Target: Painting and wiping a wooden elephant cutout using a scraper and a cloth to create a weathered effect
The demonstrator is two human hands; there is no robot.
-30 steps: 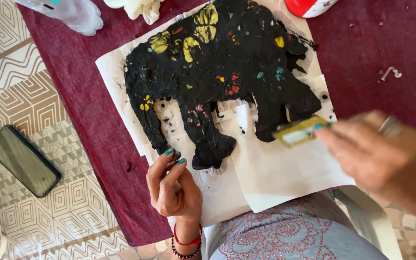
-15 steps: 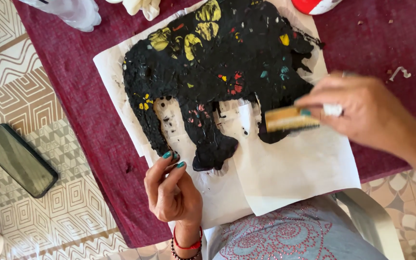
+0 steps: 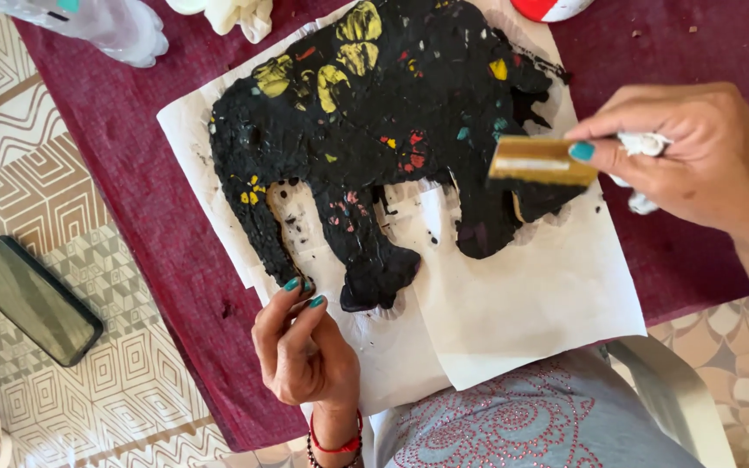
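floor: beige geometric-patterned tiles | table: maroon cloth | light: bright, even daylight

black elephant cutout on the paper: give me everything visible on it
The elephant cutout is a flat, rough-textured shape coated in glossy black paint, with yellow, red and teal patches showing through. It lies on white paper sheets over a maroon cloth. The left hand rests its fingertips by a front leg; the right hand presses a flat brush on the rear leg.

right hand: grips brush on black elephant | left hand: presses paper
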